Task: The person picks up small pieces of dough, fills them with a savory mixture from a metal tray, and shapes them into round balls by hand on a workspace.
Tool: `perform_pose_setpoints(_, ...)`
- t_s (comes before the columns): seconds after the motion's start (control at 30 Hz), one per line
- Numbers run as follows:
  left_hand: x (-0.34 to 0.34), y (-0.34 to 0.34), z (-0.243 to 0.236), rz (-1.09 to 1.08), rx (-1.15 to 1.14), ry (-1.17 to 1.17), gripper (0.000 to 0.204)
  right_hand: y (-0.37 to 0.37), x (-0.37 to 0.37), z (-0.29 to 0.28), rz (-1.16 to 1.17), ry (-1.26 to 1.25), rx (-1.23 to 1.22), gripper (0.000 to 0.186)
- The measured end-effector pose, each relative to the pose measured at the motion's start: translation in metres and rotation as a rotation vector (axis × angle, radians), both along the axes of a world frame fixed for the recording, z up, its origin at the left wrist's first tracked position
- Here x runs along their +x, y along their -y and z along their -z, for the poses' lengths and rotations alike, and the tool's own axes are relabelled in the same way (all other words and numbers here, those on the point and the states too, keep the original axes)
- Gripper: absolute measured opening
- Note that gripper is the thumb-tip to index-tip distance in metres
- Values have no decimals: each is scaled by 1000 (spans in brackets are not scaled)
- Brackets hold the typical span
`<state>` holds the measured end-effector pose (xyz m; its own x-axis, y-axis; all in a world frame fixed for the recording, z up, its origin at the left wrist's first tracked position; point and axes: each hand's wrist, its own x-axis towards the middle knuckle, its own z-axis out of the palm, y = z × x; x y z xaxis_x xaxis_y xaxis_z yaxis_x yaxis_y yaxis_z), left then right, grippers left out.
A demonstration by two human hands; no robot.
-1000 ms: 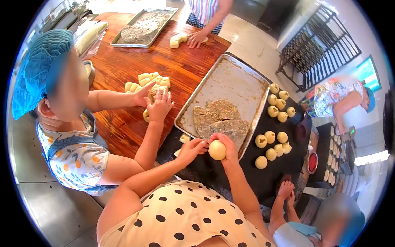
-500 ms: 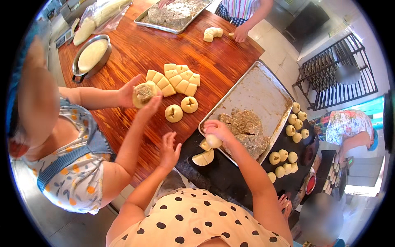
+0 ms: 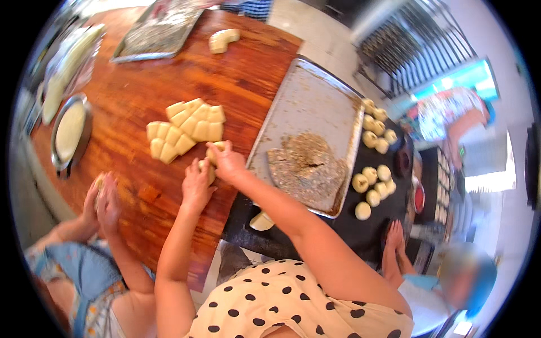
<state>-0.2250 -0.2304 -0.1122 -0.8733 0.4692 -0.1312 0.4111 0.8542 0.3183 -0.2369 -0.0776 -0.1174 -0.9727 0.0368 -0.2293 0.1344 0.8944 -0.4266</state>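
Reaching forward with both hands over the left, reddish wooden worktop [image 3: 242, 84]. With the left hand [image 3: 196, 188], gripping the nearer dough ball [image 3: 211, 173], fingers bent around its left side. With the right hand [image 3: 230, 163], holding the farther dough ball [image 3: 216, 149] between thumb and fingertips, just beyond the first. Partly covered by fingers, so cannot tell whether touching the wood or slightly raised. Working just beside the scored dough pieces [image 3: 194, 127], and left of a metal tray [image 3: 304, 93] with brown filling [image 3: 310, 169] in it. Stretching the right forearm past the tray's near left corner, close to a pale dough piece [image 3: 261, 221]. Well apart from a co-worker's hands [image 3: 104, 200], cupped together around something pale, mostly hidden.
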Motion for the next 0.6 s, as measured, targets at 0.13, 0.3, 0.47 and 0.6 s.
perform_pose_setpoints(0.13, -4, 3, 3, -4, -33, 11, 85, 6, 1, -4, 107, 28, -95, 61)
perform_pose_setpoints(0.3, -10, 14, 7, 25, 124, -152, 71, -8, -6, -1, 173, -4, -293, 66)
perform_pose_setpoints(0.47, -18, 28, 13, -262, 703, 382, 62, -37, -10, 34, 360, -61, -902, 66)
perform_pose_setpoints(0.6, -5, 17, -9, -496, 1069, 799, 54, -58, 18, 15, 458, 272, -1547, 60)
